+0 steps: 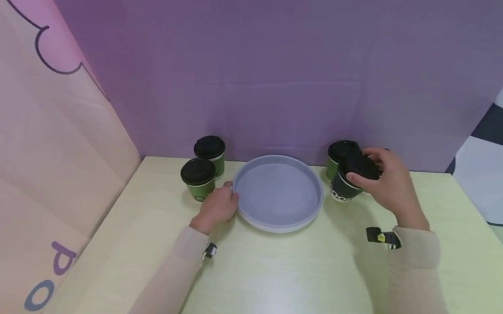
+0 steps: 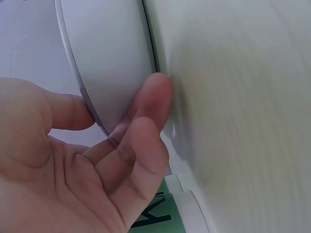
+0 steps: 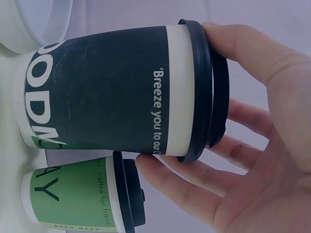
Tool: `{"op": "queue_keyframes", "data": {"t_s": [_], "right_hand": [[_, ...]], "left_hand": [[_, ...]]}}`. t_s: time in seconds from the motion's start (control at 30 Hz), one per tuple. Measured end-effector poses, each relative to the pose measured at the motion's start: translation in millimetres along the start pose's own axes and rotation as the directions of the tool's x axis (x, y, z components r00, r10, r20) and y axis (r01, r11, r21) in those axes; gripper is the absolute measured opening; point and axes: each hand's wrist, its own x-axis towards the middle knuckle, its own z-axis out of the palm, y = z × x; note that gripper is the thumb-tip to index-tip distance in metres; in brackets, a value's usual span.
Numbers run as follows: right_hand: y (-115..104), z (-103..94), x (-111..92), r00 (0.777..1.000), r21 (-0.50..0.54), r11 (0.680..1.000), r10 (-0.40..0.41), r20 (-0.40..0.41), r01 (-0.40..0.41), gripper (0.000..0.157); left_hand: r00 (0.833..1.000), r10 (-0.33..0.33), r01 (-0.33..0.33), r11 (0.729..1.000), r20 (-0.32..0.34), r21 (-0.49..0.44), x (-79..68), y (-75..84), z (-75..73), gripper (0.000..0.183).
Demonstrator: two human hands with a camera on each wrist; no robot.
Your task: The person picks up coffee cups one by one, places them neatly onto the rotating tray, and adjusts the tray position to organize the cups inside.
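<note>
Right hand (image 1: 389, 185) grips a dark cup (image 3: 112, 92) by its black lid (image 3: 201, 92), with the thumb on one side and fingers on the other. I can't tell if this cup touches the bench (image 1: 284, 291). Just beside it is a green cup (image 3: 73, 194) with a black lid too. Left hand (image 1: 218, 207) pinches the edge of a round, pale plate (image 1: 277, 192) in the middle, near the purple wall (image 1: 264, 67). Left of the plate, a front green cup (image 1: 198, 177) and a back green cup (image 1: 210, 150) stand upright, close together.
</note>
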Motion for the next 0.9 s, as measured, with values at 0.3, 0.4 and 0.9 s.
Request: {"op": "queue_keyframes", "data": {"t_s": [0.3, 0.4, 0.9], "right_hand": [[-7.7, -0.4, -0.2, 1.0, -0.002, 1.0, -0.017, 0.0, 0.017, 0.073], [-11.1, -0.2, -1.3, 1.0, 0.0, 1.0, -0.022, -0.003, 0.022, 0.074], [-21.5, 2.5, -3.9, 0.999, -0.009, 0.999, -0.049, -0.01, 0.049, 0.076]], "left_hand": [[1.0, 0.006, -0.006, 1.0, 0.005, -0.005, -0.3, 0.5, -0.3, 0.052], [1.0, 0.011, -0.011, 1.0, 0.012, -0.002, -0.6, 0.6, -0.8, 0.052], [0.999, 0.023, -0.021, 0.999, 0.032, -0.042, 0.3, -0.3, 0.2, 0.049]]}}
